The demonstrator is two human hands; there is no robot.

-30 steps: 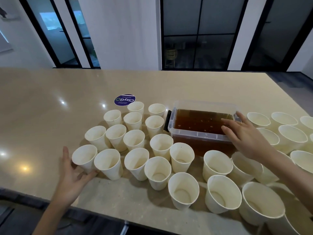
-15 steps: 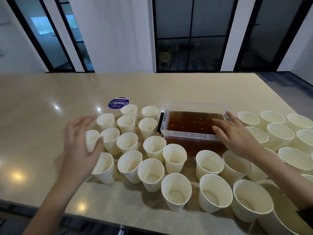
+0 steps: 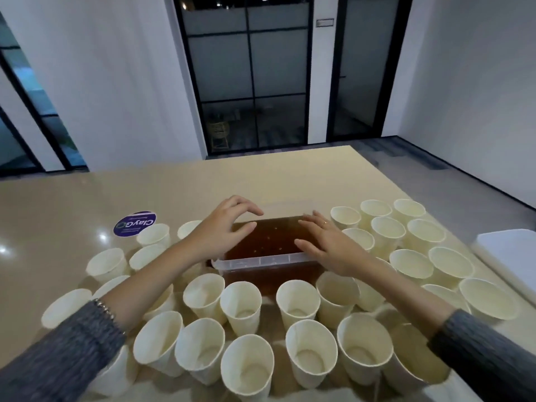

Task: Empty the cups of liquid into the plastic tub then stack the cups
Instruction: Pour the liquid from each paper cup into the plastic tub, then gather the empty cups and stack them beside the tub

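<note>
Two hands (image 3: 223, 227) over one tub (image 3: 261, 261), empty cups (image 3: 240, 307) around.

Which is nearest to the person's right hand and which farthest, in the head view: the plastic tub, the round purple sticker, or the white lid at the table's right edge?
1. Plastic tub: the right hand rests on its right side.
2. White lid: off to the hand's right, past the empty paper cups.
3. Purple sticker: far left, beyond the tub and the left hand.

Roughly thirty paper cups (image 3: 240, 306), some hidden by arms; one plastic tub (image 3: 261, 260); one round sticker (image 3: 135, 224); one left hand (image 3: 223, 227); one right hand (image 3: 327, 245).
</note>
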